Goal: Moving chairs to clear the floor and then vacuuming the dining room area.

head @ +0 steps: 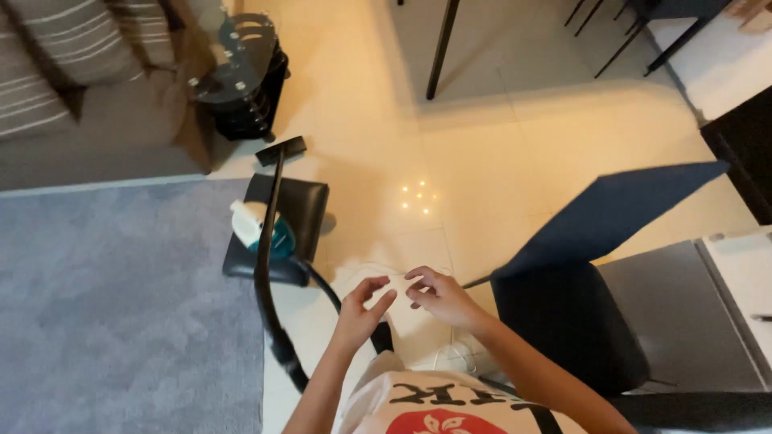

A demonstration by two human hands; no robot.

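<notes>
My left hand (362, 309) and my right hand (438, 293) meet in front of my chest, fingertips almost touching. Between them is a thin pale sheet (396, 280) that is hard to make out against the light floor tiles. Both hands seem to pinch it, the right with curled fingers, the left with thumb and forefinger. Just left of my left hand, a black vacuum wand and hose (269, 241) curve up from the bottom of the view. Its teal and white body (259, 227) rests on a low black stool (304, 205).
A grey rug (112, 305) covers the left. A sofa with striped cushions (72, 72) and a small glass side table (237, 68) stand at the top left. A black chair with a dark blue back (611, 213) is close on my right. A table leg (441, 48) is ahead.
</notes>
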